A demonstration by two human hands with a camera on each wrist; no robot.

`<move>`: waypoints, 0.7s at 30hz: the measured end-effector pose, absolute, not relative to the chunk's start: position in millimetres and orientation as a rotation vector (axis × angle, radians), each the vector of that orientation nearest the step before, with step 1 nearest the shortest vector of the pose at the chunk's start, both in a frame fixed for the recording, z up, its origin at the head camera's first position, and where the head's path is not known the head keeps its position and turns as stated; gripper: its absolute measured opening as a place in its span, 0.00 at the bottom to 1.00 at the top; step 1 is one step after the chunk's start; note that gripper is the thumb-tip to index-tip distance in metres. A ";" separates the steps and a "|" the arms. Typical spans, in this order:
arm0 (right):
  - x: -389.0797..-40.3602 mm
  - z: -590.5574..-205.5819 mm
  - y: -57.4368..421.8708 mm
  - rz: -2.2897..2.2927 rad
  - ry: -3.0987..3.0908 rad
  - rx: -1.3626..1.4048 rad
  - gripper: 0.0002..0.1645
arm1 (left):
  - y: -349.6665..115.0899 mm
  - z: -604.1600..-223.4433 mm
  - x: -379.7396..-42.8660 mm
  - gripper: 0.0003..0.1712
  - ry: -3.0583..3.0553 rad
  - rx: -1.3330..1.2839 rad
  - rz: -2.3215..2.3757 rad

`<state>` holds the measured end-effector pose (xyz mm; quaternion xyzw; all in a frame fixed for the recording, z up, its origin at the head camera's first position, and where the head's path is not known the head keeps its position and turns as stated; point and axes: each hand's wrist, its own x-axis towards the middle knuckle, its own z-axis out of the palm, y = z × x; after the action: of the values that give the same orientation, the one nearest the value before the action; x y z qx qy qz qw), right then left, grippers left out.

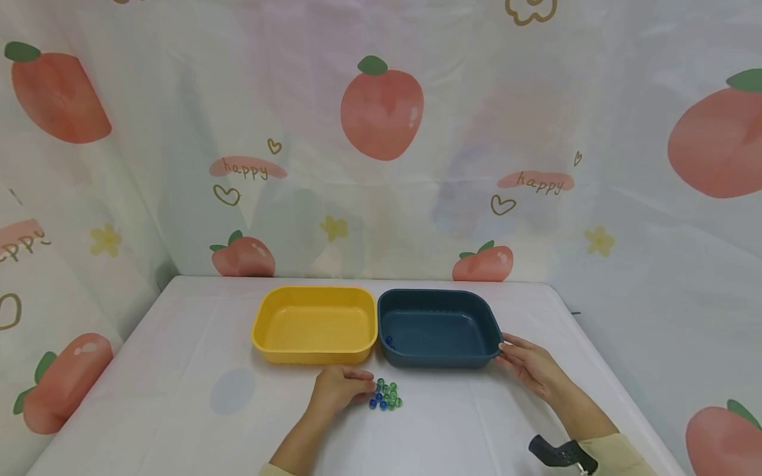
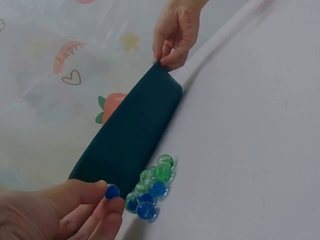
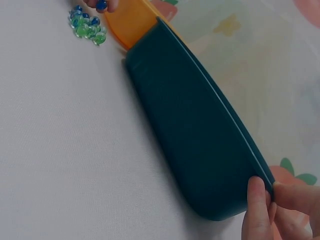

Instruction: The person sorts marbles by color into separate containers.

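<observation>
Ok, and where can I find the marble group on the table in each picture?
Head: the marble group lies below the centre, just beside the left hand.
Left wrist: below the centre, slightly left, beside the dark blue tray.
Right wrist: near the top left corner.
Shared landmark: the dark blue tray, with the right hand holding one end.

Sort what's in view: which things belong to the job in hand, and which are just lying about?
Likely part of the job:
round blue glassy marble, pinched by the left hand
round green and blue glassy marbles, clustered nearby
dark blue rectangular plastic-looking bin, gripped by the right hand
yellow rectangular plastic-looking bin alongside

Just surroundings:
white cloth-covered table
pale fruit-printed backdrop
</observation>
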<state>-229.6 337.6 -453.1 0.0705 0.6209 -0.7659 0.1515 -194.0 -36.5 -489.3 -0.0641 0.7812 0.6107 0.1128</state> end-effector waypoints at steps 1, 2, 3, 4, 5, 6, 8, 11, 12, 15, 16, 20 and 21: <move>-229.8 -453.1 337.5 -2.202 1.781 0.202 0.44 | -36.2 -487.8 -194.2 0.10 2.284 -0.185 1.797; -230.0 -453.2 337.6 -2.205 1.779 0.203 0.44 | -35.7 -486.4 -194.5 0.10 2.282 -0.179 1.801; -230.2 -453.3 337.6 -2.205 1.778 0.201 0.44 | -35.3 -484.7 -194.8 0.10 2.277 -0.174 1.808; -230.4 -453.5 337.7 -2.204 1.780 0.198 0.44 | -34.8 -482.7 -194.9 0.10 2.269 -0.171 1.815; -230.6 -453.7 337.7 -2.206 1.780 0.199 0.44 | -34.3 -480.7 -195.3 0.11 2.255 -0.166 1.830; -230.7 -453.8 337.7 -2.206 1.780 0.196 0.44 | -33.8 -478.8 -196.0 0.11 2.248 -0.164 1.838; -230.7 -453.7 337.7 -2.205 1.783 0.193 0.44 | -32.7 -474.8 -197.4 0.12 2.227 -0.165 1.857; -230.4 -453.3 337.4 -2.205 1.788 0.190 0.44 | -31.0 -469.2 -200.3 0.13 2.206 -0.174 1.870; -230.1 -453.1 337.3 -2.202 1.790 0.187 0.43 | -30.6 -467.7 -201.3 0.13 2.203 -0.179 1.869; -229.6 -453.1 336.9 -2.204 1.793 0.193 0.44 | -29.0 -463.7 -203.9 0.13 2.193 -0.185 1.871; -229.4 -453.0 336.9 -2.200 1.794 0.193 0.43 | -28.4 -462.6 -204.7 0.12 2.192 -0.190 1.871; -229.5 -453.3 336.8 -2.203 1.789 0.204 0.43 | -26.2 -456.6 -206.6 0.12 2.188 -0.190 1.891; -229.7 -453.5 337.0 -2.204 1.786 0.204 0.43 | -25.7 -455.3 -207.0 0.12 2.187 -0.192 1.894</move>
<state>-229.7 337.0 -453.5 0.0710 0.6211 -0.7663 0.1481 -207.0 -25.7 -455.3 -0.0658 0.7488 0.6484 0.1205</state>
